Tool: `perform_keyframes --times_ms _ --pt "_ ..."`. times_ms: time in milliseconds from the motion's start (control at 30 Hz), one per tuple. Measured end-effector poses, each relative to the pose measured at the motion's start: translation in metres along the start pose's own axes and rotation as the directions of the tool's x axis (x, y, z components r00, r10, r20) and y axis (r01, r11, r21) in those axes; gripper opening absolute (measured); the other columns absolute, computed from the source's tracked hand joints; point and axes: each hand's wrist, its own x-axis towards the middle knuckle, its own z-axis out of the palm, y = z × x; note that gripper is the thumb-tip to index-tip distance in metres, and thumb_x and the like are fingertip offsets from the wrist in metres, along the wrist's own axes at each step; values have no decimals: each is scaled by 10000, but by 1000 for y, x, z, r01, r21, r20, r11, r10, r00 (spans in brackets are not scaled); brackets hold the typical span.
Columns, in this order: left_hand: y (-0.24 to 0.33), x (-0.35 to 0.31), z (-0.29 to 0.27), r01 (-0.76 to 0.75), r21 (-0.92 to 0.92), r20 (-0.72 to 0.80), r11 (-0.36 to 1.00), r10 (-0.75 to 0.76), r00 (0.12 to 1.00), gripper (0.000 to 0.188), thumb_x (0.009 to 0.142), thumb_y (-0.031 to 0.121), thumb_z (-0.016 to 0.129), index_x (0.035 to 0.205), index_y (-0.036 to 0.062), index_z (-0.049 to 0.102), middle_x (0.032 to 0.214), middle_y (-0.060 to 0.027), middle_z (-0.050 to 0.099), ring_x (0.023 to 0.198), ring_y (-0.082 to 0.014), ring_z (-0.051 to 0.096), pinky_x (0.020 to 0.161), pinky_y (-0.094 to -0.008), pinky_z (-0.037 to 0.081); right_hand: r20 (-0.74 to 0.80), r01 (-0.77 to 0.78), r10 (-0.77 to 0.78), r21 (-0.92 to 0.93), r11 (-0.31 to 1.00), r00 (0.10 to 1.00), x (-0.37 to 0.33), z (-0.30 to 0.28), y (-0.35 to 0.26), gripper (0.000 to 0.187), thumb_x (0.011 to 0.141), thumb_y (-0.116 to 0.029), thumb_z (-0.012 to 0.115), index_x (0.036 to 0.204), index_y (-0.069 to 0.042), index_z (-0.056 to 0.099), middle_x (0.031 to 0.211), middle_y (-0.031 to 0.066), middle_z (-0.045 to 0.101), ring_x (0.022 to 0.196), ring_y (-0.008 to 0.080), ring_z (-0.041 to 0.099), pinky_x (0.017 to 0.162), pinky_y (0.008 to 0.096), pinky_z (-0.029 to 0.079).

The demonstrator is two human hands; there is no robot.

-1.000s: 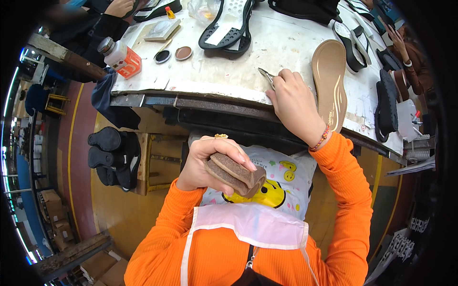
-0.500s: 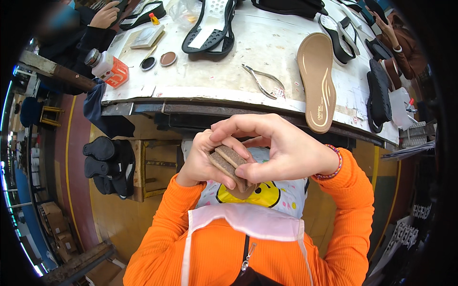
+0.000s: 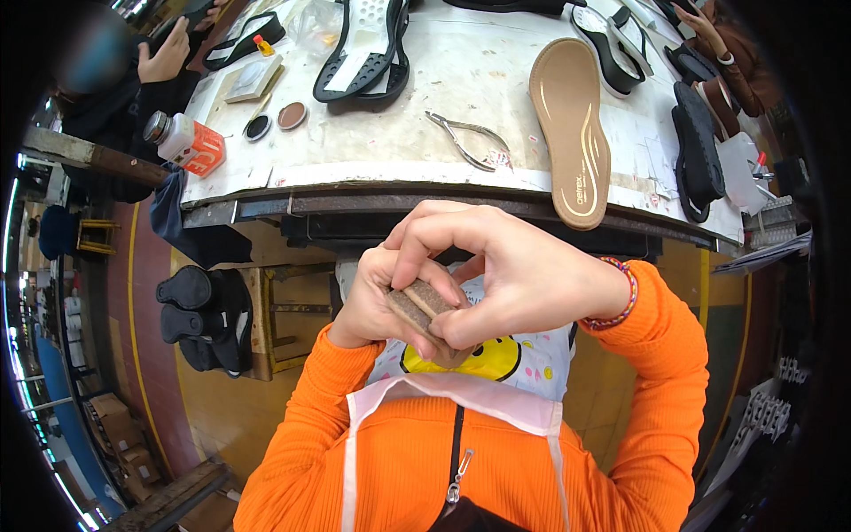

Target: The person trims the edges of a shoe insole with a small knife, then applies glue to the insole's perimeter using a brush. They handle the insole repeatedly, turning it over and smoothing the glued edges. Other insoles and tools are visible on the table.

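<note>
In front of my apron, my left hand [image 3: 362,300] is closed round the side of a brown, speckled insole [image 3: 411,308] with a tan edge. My right hand [image 3: 532,270] arches over from the other side, its thumb and fingers pinching the same insole. It looks bent or folded, with two thick layers showing; the fingers hide much of it. On the table beyond lies a whole tan insole [image 3: 572,124] with pale curved lines, its end jutting past the near edge. A pair of metal nippers [image 3: 474,142] rests to its left, handles spread.
Black sandal soles [image 3: 363,62] stand at the table's far middle. Left are a white-and-orange bottle [image 3: 186,144] and two small round tins [image 3: 292,115]. More dark soles [image 3: 698,151] sit right. A stool [image 3: 259,324] carries black soles. Two other people work across the table.
My view has shifted slightly, so the table things sit a little further left and higher. My right thumb and fingers have shifted on the insole, which stays in both hands.
</note>
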Motion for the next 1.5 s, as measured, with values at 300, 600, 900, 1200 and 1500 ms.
perform_keyframes --times_ms 300,600,900,1200,1500 --pt "0 1 3 -71 -47 50 996 73 996 440 498 69 915 858 -43 687 852 -143 695 821 -233 682 769 -331 548 -2 13 -13 14 1000 1000 0 4 -3 343 665 -74 689 996 -33 609 1091 92 506 1019 212 562 840 344 533" --pt "-9 0 0 -83 7 4 997 83 997 387 541 100 895 838 -33 687 844 -146 691 820 -239 678 798 -350 538 -18 100 -100 27 995 995 -5 1 8 376 679 -103 686 1038 -23 612 1106 107 521 1035 223 558 855 350 520" --pt "-13 -5 -26 -17 90 -180 996 33 983 578 768 322 801 1157 -11 533 988 -191 678 931 -246 669 829 -368 552 -436 197 -342 -344 918 832 -34 -1 25 387 759 -145 713 1079 30 583 1024 183 616 957 338 604 855 377 479" --pt "-2 7 -32 -35 154 -324 987 84 942 472 823 273 760 1122 -22 546 995 -174 683 910 -224 673 840 -340 546 -876 -637 -192 -458 620 443 -49 -18 60 701 643 -265 830 1230 -8 547 1420 347 290 1294 488 377 1050 443 378" --pt "58 9 -38 -172 264 -349 949 260 900 262 882 123 671 1075 -19 565 1001 -200 672 900 -235 668 838 -351 540 -847 -602 -295 -524 602 442 -62 -75 71 434 636 -78 702 1059 -4 638 1377 303 386 1179 447 478 1001 448 408"
